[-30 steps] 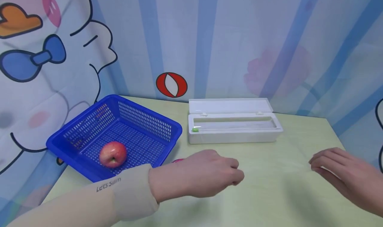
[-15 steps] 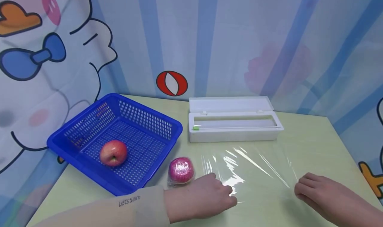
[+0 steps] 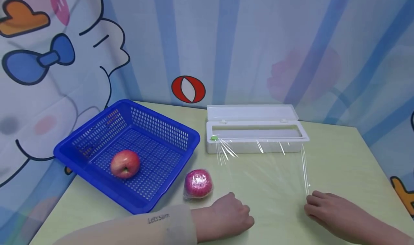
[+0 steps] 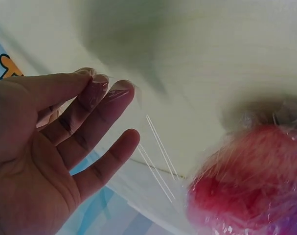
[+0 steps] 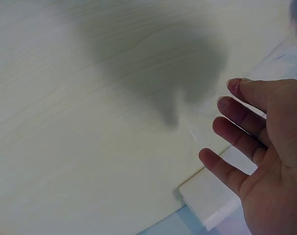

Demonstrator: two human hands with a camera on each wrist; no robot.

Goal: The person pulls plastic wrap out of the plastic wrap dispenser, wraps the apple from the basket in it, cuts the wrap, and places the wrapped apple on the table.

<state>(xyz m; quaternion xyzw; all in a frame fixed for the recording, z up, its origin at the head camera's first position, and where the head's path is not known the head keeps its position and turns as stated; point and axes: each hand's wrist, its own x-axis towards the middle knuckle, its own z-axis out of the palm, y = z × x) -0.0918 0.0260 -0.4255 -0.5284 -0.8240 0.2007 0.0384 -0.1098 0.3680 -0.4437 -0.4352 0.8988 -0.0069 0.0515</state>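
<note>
A clear sheet of cling film (image 3: pixel 271 173) stretches from the white dispenser box (image 3: pixel 258 147) toward me. My left hand (image 3: pixel 228 216) pinches its near left corner; in the left wrist view the film clings over the fingertips (image 4: pixel 120 93). The near right corner runs to my right hand (image 3: pixel 333 211), which holds it at the fingertips. Seen from the right wrist, that thumb and index finger are close together, the other fingers spread. Just beyond my left wrist sits a round pink-red thing (image 3: pixel 198 183) wrapped in clear film.
A blue plastic basket (image 3: pixel 174 180) stands on the left of the pale table (image 3: pixel 343 158), with a red apple (image 3: pixel 125 164) inside. The dispenser's lid (image 3: pixel 252 112) is raised at the back. A printed curtain (image 3: pixel 245 51) hangs behind the table.
Both hands have come lower, nearer to me, and the right one also leftward. The film now spans from the box to the hands, and the wrapped round thing has come fully into view.
</note>
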